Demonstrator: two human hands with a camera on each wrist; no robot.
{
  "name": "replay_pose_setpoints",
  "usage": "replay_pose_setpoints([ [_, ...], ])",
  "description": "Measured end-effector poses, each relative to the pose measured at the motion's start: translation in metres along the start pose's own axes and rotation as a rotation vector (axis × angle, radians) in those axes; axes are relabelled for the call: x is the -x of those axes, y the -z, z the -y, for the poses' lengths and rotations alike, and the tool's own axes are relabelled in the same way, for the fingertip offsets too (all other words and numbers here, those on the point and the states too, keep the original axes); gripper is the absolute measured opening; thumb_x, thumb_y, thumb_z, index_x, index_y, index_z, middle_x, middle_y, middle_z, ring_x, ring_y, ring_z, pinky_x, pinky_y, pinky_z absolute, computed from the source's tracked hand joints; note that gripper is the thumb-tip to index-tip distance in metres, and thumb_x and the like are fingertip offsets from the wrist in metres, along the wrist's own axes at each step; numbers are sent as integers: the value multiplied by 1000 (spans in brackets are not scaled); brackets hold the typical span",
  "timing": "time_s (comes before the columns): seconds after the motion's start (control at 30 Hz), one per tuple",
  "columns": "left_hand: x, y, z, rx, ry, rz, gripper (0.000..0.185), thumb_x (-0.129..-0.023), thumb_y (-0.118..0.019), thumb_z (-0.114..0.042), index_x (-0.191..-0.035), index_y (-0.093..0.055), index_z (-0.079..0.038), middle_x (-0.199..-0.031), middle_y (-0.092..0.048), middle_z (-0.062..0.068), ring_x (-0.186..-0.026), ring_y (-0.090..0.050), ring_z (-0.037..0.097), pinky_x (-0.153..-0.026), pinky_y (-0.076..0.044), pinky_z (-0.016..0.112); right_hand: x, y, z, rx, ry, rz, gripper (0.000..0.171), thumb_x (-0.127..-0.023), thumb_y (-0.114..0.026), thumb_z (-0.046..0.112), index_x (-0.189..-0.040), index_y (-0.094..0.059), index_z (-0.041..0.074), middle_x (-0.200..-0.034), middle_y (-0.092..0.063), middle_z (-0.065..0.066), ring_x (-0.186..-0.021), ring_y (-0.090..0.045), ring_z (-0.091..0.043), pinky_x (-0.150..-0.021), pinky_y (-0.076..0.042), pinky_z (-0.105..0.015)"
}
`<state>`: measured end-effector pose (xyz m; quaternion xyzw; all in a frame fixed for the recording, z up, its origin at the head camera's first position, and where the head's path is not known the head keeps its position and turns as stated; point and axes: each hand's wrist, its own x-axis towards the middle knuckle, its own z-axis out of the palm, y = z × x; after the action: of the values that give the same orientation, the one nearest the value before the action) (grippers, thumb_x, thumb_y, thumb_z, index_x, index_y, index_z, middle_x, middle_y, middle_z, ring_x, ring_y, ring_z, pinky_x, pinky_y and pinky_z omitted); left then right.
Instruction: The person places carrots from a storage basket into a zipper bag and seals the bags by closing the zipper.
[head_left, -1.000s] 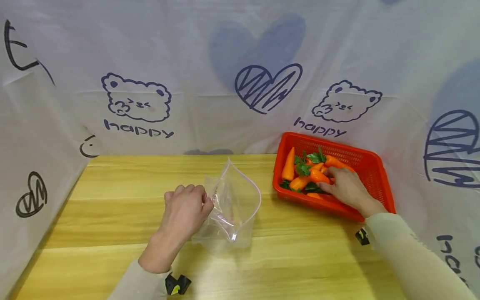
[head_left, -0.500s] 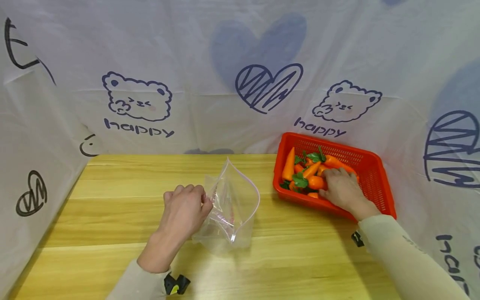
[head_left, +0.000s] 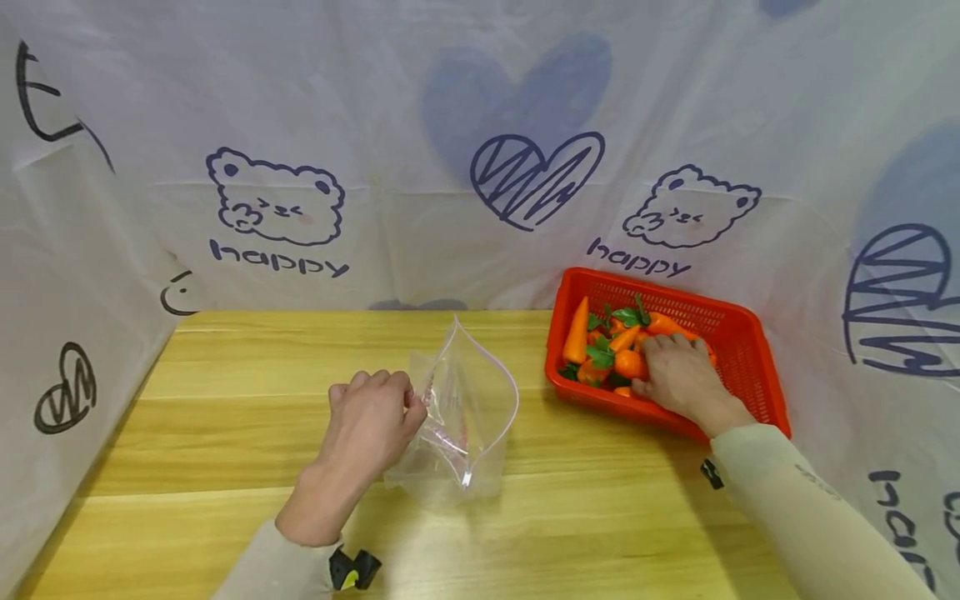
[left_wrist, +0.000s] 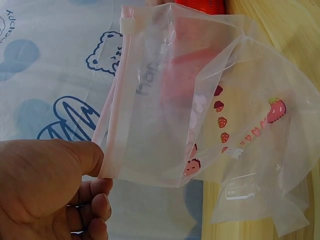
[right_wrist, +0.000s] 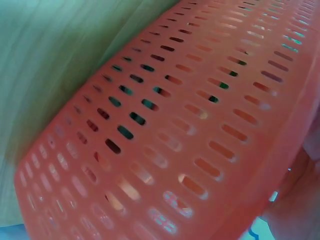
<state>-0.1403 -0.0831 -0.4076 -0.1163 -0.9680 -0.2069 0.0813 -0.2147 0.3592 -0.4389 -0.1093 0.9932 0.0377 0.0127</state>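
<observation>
Left hand (head_left: 371, 421) pinching clear zip bag (head_left: 483, 417), right hand (head_left: 686, 379) down in red basket (head_left: 741, 367)

Head view has the layout: bag stands mouth-open on the wooden table (head_left: 225, 433), my left hand at its left side, basket near it on the right, just beside the white printed sheet (head_left: 420, 237). Orange vegetables (head_left: 576, 333) with green leaves (head_left: 601, 356) pile toward the basket's left end; my right fingers dip in among them. Tips buried, so I can't tell if they grasp one or only touch.

Left grip: head view gives just the back of my hand, knuckles bent. Left wrist view shows more: thumb (left_wrist: 90, 156) pinching the pink zip edge (left_wrist: 114, 142), other fingers curled below it. Only there can I read the strawberry prints (left_wrist: 276, 111) on the film, mere pink marks from above. White slider (left_wrist: 128, 25) shows at the zip's far end.

Right wrist view: mostly the basket's slotted outer wall, green and orange bits through the slots; fingertips hidden here too, no help on that grasp
</observation>
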Motion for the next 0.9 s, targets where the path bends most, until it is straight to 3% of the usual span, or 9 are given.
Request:
replay_pose_setpoints([
  [0.23,1,1,1,-7,3,0,20,-93,-61,-15,-74,-55,-16,-69,-49,-1,-71,-45,24,-76,-29,43,4,14,2,40,6,-95,57,-88,-79,42,-111,-55,-4,-105,-63,-22,-99,-52,-42,-85,-39,-56],
  [0.57,0,2,2,-9,8,-4,19,-93,-61,-16,-74,-55,-16,-70,-50,-1,-72,-46,25,-76,-31,44,10,38,22,83,65,-264,52,-82,-80,41,-96,-53,-1,-87,-58,-18,-86,-51,-40,-76,-35,-50],
  [0.7,-2,1,1,-10,-6,-25,20,-92,-60,-15,-74,-54,-16,-69,-48,-1,-72,-45,25,-77,-32,45,12,50,35,70,77,-282,51,-81,-81,41,-95,-53,1,-85,-57,-16,-85,-51,-39,-75,-35,-48],
  [0.9,-5,-1,-1,-13,-19,-31,20,-91,-62,-16,-73,-54,-15,-69,-49,-1,-71,-45,25,-76,-32,45,15,67,58,34,41,-219,54,-83,-80,44,-101,-57,-1,-89,-61,-17,-88,-54,-39,-78,-38,-49],
])
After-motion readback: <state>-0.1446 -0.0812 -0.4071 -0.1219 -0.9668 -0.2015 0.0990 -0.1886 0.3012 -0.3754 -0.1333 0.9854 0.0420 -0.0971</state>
